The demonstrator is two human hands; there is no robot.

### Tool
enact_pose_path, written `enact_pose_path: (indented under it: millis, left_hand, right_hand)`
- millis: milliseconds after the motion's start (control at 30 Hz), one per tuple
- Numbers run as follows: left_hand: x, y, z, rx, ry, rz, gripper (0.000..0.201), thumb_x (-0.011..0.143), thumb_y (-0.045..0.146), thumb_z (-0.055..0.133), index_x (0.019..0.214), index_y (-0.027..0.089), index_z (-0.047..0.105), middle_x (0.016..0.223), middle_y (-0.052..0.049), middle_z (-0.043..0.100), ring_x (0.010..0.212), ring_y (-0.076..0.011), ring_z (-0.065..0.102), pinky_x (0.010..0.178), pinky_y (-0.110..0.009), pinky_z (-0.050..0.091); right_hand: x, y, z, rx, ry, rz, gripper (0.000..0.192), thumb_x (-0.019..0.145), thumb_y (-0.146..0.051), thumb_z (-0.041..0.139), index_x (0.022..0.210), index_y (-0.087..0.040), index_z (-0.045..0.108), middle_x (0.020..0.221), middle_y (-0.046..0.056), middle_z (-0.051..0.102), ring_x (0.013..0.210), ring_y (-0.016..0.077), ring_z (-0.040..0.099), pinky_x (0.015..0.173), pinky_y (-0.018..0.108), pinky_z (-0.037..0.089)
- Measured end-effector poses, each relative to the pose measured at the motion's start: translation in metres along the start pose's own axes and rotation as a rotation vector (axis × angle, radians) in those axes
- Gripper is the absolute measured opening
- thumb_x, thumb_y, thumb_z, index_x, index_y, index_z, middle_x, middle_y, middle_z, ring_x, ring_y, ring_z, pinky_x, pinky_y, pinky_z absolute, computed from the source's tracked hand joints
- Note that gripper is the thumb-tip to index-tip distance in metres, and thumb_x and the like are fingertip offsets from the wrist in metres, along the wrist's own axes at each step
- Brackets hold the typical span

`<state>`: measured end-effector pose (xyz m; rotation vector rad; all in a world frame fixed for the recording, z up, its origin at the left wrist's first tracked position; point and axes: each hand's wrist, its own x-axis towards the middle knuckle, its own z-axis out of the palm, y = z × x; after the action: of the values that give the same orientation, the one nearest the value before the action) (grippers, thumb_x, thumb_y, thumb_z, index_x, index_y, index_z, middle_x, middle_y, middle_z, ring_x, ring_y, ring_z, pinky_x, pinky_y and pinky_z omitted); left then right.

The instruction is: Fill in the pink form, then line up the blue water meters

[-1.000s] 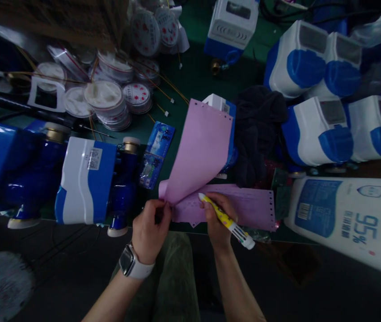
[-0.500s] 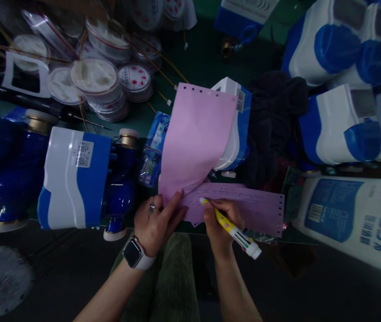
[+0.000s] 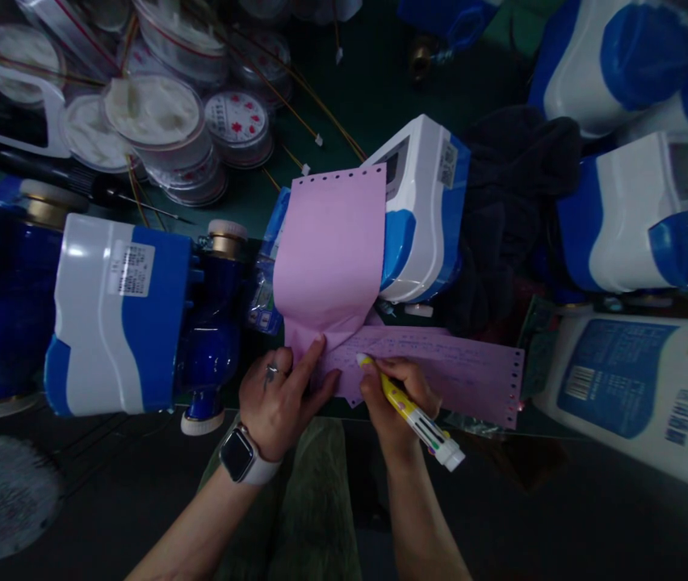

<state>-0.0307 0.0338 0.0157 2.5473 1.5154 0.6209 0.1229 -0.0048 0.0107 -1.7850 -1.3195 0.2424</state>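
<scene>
My right hand grips a yellow multicolour pen with a white end. Its tip rests on the pink form paper, which bears lines of handwriting and punched holes at its right edge. The upper part of the paper is folded up and stands curved, its holed edge leaning towards a blue-and-white meter unit. My left hand, wearing a ring and a watch, presses the paper down near the fold. Its index finger and thumb are stretched apart, while the other fingers are bent.
At left stands another blue-and-white unit with blue pipe fittings. Stacked round clear cases and thin wires are behind it. On the right are a dark cloth, more units and a large white bottle.
The raised part of the paper has swung left and uncovered more of the unit behind it. The pen tip has shifted slightly left. The view has moved a little.
</scene>
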Motion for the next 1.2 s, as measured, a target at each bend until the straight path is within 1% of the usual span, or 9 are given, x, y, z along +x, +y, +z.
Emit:
enact_pose_path:
  millis: [167,333,433,633,833,1033,1100,1200]
  left_hand:
    - [0.0007,0.0001,0.0002,-0.001,-0.003,0.004,0.040,0.083,0.041,0.063,0.113,0.015,0.063,0.065,0.000,0.051,0.057,-0.0146,0.049,0.052,-0.028,0.037]
    - [0.0016,0.0003,0.0000,0.006,-0.014,-0.005,0.039,0.084,0.043,0.061,0.114,0.017,0.063,0.063,0.000,0.050,0.056,-0.0136,0.049,0.051,-0.027,0.037]
    - [0.0016,0.0003,-0.0004,0.008,-0.015,-0.007,0.039,0.084,0.043,0.061,0.114,0.018,0.063,0.062,0.001,0.049,0.056,-0.0133,0.049,0.051,-0.027,0.037]
    - [0.0017,0.0003,-0.0004,-0.004,-0.010,0.000,0.040,0.083,0.042,0.062,0.112,0.015,0.063,0.063,0.000,0.049,0.056,-0.0144,0.048,0.050,-0.028,0.037]
    - [0.0025,0.0006,-0.0006,-0.007,0.005,0.004,0.038,0.083,0.040,0.063,0.112,0.015,0.063,0.064,0.000,0.049,0.056,-0.0142,0.048,0.051,-0.028,0.037]
    - [0.0026,0.0012,-0.0016,0.001,0.001,0.002,0.038,0.083,0.041,0.062,0.112,0.016,0.063,0.064,0.000,0.049,0.057,-0.0145,0.049,0.051,-0.027,0.037]
    - [0.0021,0.0007,0.0001,-0.006,0.002,-0.005,0.038,0.083,0.041,0.062,0.112,0.017,0.063,0.064,0.000,0.050,0.057,-0.0143,0.049,0.051,-0.027,0.037]
    - [0.0004,0.0008,0.0035,-0.019,-0.011,-0.021,0.039,0.083,0.042,0.061,0.112,0.016,0.063,0.064,0.000,0.051,0.058,-0.0152,0.050,0.050,-0.028,0.036]
  right_hand:
    - [0.0012,-0.0016,0.0003,-0.020,0.044,-0.005,0.011,0.076,-0.015,0.066,0.078,-0.022,0.057,0.069,-0.003,0.066,0.059,0.0116,0.063,0.055,0.022,0.053]
    - [0.0019,-0.0029,0.0003,-0.001,0.031,0.010,0.011,0.077,-0.015,0.065,0.075,-0.022,0.056,0.066,-0.004,0.065,0.055,0.0112,0.062,0.052,0.022,0.051]
    - [0.0023,-0.0031,0.0000,-0.023,0.046,0.012,0.011,0.077,-0.017,0.066,0.075,-0.022,0.056,0.066,-0.003,0.066,0.055,0.0122,0.062,0.051,0.023,0.052]
    - [0.0027,-0.0026,0.0001,-0.008,0.061,0.003,0.011,0.077,-0.016,0.065,0.074,-0.022,0.056,0.066,-0.003,0.065,0.055,0.0119,0.062,0.053,0.022,0.052]
    - [0.0015,-0.0002,-0.0002,-0.008,0.069,0.016,0.011,0.076,-0.014,0.066,0.077,-0.021,0.057,0.069,-0.002,0.066,0.060,0.0127,0.064,0.056,0.022,0.054]
    - [0.0037,-0.0031,0.0002,0.001,0.068,-0.013,0.011,0.076,-0.014,0.064,0.073,-0.021,0.056,0.064,-0.002,0.064,0.055,0.0116,0.062,0.053,0.021,0.052]
    - [0.0030,-0.0016,0.0004,-0.008,0.075,0.006,0.010,0.077,-0.015,0.064,0.073,-0.020,0.056,0.066,-0.001,0.065,0.056,0.0120,0.062,0.053,0.022,0.052]
    - [-0.0010,0.0054,-0.0027,0.048,0.132,0.060,0.009,0.078,-0.019,0.063,0.073,-0.019,0.056,0.066,-0.002,0.063,0.057,0.0121,0.061,0.053,0.024,0.052]
